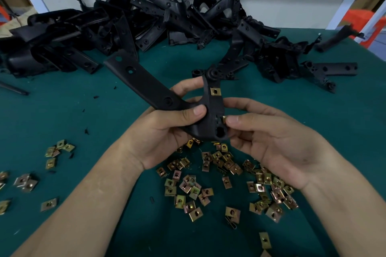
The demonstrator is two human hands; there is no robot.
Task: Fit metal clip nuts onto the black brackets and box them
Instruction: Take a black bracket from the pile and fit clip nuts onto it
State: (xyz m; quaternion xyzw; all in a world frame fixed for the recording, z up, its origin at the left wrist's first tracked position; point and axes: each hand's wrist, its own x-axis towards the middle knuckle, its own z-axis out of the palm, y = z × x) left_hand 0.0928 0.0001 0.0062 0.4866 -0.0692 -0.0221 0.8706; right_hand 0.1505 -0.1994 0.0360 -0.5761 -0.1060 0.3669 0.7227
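My left hand [167, 129] grips a long black bracket [146, 83] above the table's middle, thumb across its bend. One brass clip nut [215, 91] sits fitted on the bracket's upper tab. My right hand [271, 137] pinches a second clip nut [224, 119] between thumb and forefinger, pressed against the bracket's right edge just above its round hole. Several loose clip nuts [221, 181] lie scattered on the green mat below my hands.
A big heap of black brackets [146, 23] fills the back of the green table [73, 115]. More clip nuts [56, 152] lie at the left. A lone bracket [332, 69] rests at the right. Orange items show at both far corners.
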